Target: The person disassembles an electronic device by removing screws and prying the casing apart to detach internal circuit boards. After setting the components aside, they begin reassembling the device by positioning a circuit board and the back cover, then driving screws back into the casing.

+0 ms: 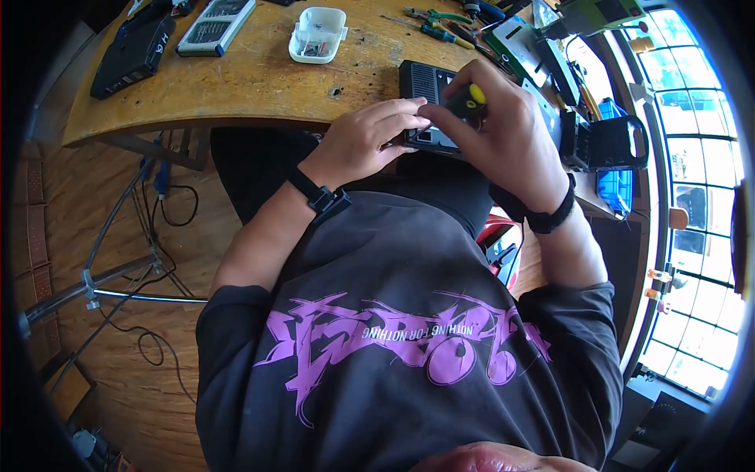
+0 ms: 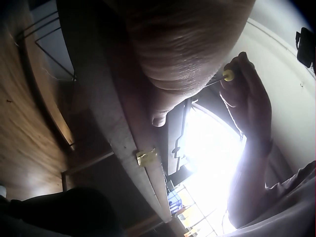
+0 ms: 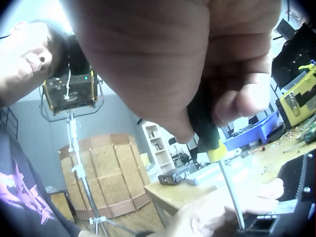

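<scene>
My right hand [image 1: 511, 126] grips a screwdriver [image 3: 203, 126] by its dark handle with yellow ends. In the right wrist view its bare metal shaft slants down to a black device [image 3: 296, 187], with the tip at a recess in its surface. That device, a ribbed black case [image 1: 421, 77], lies at the table's near edge in the head view, partly covered by both hands. My left hand [image 1: 363, 135] holds its near left side, fingers over the top and thumb lower down. The left wrist view shows the shaft beside the left hand [image 2: 192, 54].
A white open box [image 1: 305, 49] with small parts stands on the wooden table [image 1: 236, 90], left of the device. Farther left are a bit set case [image 1: 216, 27] and a black case [image 1: 135, 59]. Pliers [image 1: 436, 16] and other tools crowd the back right. A blue bin [image 1: 615, 190] sits at right.
</scene>
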Demonstrator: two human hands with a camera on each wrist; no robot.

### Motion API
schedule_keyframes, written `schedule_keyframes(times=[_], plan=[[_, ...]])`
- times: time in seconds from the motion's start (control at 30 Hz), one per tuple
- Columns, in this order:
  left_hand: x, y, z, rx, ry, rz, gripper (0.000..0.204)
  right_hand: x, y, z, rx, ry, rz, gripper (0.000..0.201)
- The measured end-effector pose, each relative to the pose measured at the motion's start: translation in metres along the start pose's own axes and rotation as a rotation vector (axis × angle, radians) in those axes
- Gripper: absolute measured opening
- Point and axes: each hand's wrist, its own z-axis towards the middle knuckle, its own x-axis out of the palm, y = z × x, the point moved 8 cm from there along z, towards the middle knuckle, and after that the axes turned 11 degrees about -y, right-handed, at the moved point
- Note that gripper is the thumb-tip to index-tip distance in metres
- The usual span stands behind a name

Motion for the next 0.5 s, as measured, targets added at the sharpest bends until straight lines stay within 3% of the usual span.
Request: schedule_keyframes(times=[0.1, 0.27, 0.37, 0.5], plan=[[0.0027, -0.0026, 0.0039, 0.001, -0.02, 0.011, 0.048, -0.003, -0.0079, -0.0066, 0.041, -0.041, 0.044, 0.034], [0.006, 0.0012, 0.0004, -0.03, 0.025, 0.026, 0.045, -0.0057, -0.0011, -0.0066, -0.083, -0.118, 0.049, 0.03], [0.0045, 0.0006, -0.0007, 0.041, 0.0, 0.026, 0.045, -0.0026, -0.0088, -0.0051, 0.024, -0.064, 0.064, 0.032], [0.0037, -0.0014, -0.0027, 0.09, -0.003, 0.022, 0.044, -0.004, -0.0069, 0.0003, -0.005, -0.071, 0.014, 0.035]])
